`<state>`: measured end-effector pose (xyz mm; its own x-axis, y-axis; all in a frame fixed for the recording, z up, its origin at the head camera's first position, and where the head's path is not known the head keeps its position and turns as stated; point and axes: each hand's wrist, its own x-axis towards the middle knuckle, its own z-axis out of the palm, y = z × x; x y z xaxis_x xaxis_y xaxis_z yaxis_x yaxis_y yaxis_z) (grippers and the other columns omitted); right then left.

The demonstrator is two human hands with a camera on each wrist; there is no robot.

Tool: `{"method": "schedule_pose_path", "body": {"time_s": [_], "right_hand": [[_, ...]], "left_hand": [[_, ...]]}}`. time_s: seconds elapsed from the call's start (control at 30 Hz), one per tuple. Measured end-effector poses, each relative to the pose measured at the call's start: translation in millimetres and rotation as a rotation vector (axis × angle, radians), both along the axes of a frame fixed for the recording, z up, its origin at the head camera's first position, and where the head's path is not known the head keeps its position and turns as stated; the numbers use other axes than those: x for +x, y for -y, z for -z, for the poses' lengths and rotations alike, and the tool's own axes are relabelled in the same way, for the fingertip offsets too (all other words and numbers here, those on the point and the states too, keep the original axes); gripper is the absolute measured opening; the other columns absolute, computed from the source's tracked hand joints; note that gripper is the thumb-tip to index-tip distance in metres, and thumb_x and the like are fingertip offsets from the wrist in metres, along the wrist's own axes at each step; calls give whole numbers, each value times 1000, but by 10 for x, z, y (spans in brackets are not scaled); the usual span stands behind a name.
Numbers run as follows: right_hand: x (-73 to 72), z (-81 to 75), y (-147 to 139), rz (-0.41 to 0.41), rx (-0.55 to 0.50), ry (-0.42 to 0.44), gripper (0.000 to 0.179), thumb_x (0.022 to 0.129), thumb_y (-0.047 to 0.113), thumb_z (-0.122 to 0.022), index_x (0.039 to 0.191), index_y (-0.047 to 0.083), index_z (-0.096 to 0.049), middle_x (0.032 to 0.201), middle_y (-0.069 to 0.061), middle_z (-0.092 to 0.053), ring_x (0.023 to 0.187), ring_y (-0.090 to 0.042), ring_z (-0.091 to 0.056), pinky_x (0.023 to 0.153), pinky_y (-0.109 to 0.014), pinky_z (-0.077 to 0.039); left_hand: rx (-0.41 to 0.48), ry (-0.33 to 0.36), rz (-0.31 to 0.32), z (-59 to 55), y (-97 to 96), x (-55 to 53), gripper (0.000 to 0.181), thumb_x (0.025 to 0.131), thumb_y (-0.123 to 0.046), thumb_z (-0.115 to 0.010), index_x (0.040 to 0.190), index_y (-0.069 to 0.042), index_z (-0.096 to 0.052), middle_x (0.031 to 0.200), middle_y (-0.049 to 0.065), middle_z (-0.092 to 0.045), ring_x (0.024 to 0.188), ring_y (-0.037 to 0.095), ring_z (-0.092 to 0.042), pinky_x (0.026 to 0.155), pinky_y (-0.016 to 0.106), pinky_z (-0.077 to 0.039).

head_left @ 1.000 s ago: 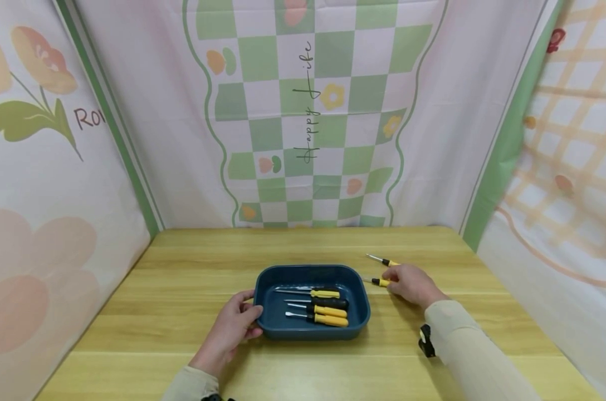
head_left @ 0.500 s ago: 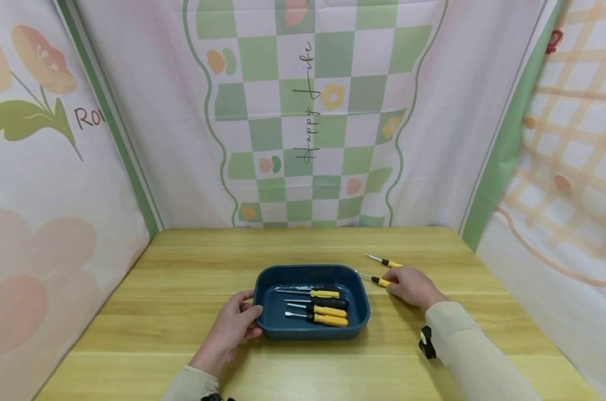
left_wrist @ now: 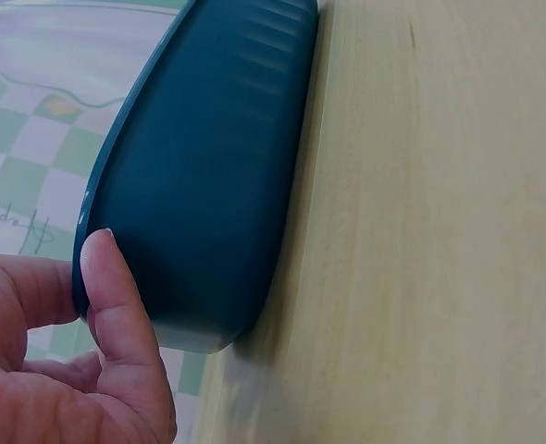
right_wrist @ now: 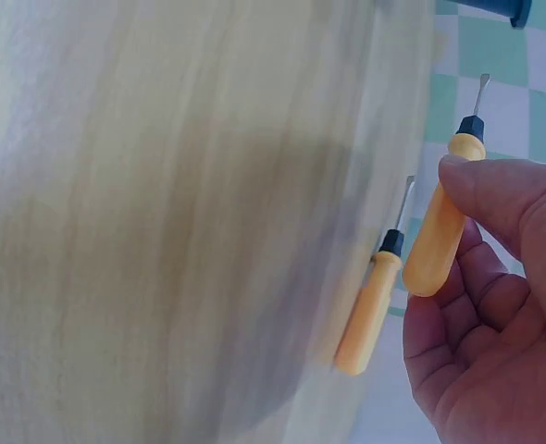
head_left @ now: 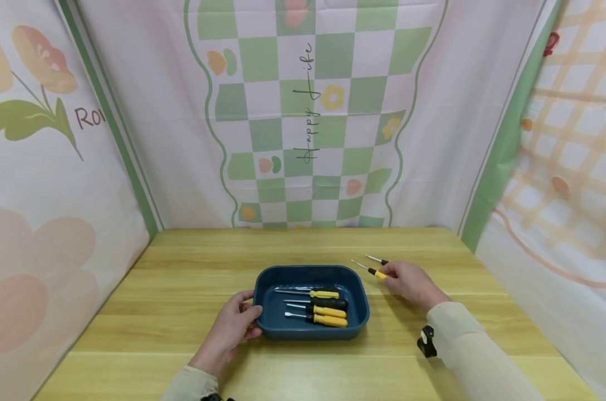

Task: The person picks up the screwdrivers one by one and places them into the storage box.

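Observation:
My left hand point(head_left: 233, 323) grips the left end of a dark blue tray point(head_left: 308, 334), thumb on the near side. In the left wrist view, the thumb presses against the tray's outer wall point(left_wrist: 199, 185). My right hand point(head_left: 410, 284) pinches a yellow-handled screwdriver point(head_left: 380, 274) to the right of the tray. The right wrist view shows that held screwdriver point(right_wrist: 440, 231) raised, its flat tip pointing away. Beside it lies a second yellow screwdriver point(right_wrist: 366, 314) on the table; in the head view my right hand hides its handle.
Several screwdrivers lie in the tray, among them a yellow one point(head_left: 330, 321) and a black-handled one point(head_left: 333, 303), tips to the left. The wooden table point(head_left: 203, 250) reaches back to a checked curtain point(head_left: 303, 133). More printed cloth hangs on both sides.
My right hand has drawn the screwdriver up and slightly left, and its tip has swung away from the tray's rim toward the back. The left hand and tray stay in place.

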<state>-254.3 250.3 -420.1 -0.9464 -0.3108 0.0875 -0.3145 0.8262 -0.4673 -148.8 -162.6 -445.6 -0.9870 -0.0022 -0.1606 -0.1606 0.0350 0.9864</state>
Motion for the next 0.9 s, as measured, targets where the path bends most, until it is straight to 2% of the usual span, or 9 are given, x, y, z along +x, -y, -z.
{"method": "schedule_pose_path", "body": {"time_s": [0.2,0.37,0.6,0.9], "right_hand": [[0,-23,18,4,-37,-25,20,99,12,-66,115,2,-73,96,-6,-70,83,-19,-58,76,-37,-49],[10,-100,69,5,-67,-34,21,100,13,-65,116,0,-72,96,-7,-70,80,-18,-57,71,-33,-49],[65,-237,163,-14,-78,-64,26,102,15,-64,121,0,-71,101,-7,-72,84,-17,-59,75,-35,-51],[162,-387,344,-65,-149,-27,32,104,17,-63,129,-1,-69,108,-8,-73,90,-17,-62,80,-35,-53]], "left_hand": [[-4,6,-2,-1,-12,0,49,104,-11,-59,151,-3,-47,113,16,-55,77,21,-63,65,28,-60],[-7,0,-1,4,-10,-3,49,104,-11,-58,151,-2,-46,113,16,-55,77,21,-63,66,29,-60],[-8,13,-8,16,-12,-26,48,104,-11,-57,151,-5,-47,114,16,-55,79,22,-63,67,29,-60],[-4,-1,-9,28,-8,-15,49,104,-11,-58,151,-3,-47,113,15,-55,77,22,-63,65,29,-60]]}}
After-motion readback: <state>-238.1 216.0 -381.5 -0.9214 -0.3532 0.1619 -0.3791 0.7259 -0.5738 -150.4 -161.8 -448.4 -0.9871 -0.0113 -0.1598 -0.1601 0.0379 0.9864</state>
